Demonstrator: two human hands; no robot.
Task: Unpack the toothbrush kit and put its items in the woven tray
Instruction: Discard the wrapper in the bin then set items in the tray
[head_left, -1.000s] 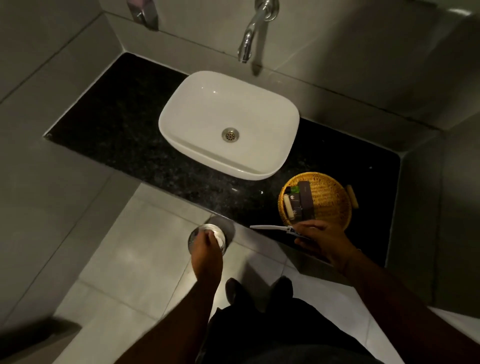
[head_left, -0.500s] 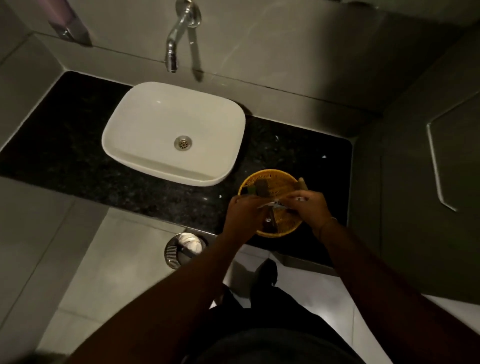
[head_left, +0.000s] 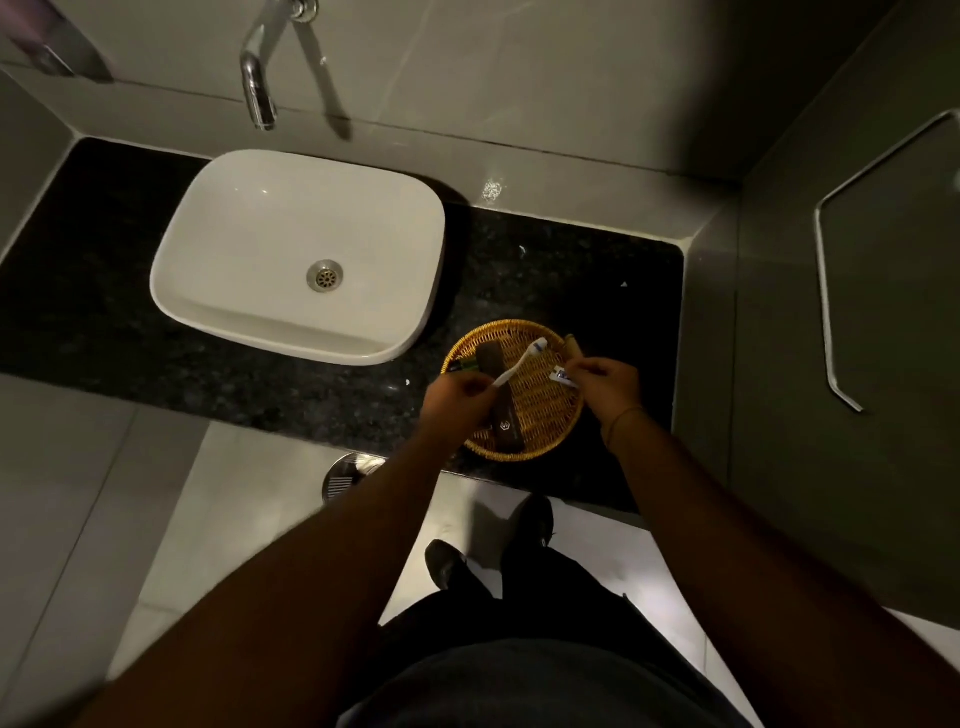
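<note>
Toothbrush held over the woven tray

Left hand (head_left: 457, 402) grips the white toothbrush (head_left: 519, 362), bristles pointing toward 1 o'clock. Right hand (head_left: 605, 387) pinches a small toothpaste tube (head_left: 563, 375). Below them, the woven tray (head_left: 545, 410) holds a dark box (head_left: 501, 410) at the white basin's (head_left: 296, 254) 4 o'clock.

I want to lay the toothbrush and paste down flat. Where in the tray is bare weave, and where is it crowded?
Bare weave lies in the tray right of the brown box. The left side is crowded by that box and a green item. Behind the tray, the counter toward the wall is bare.
</note>
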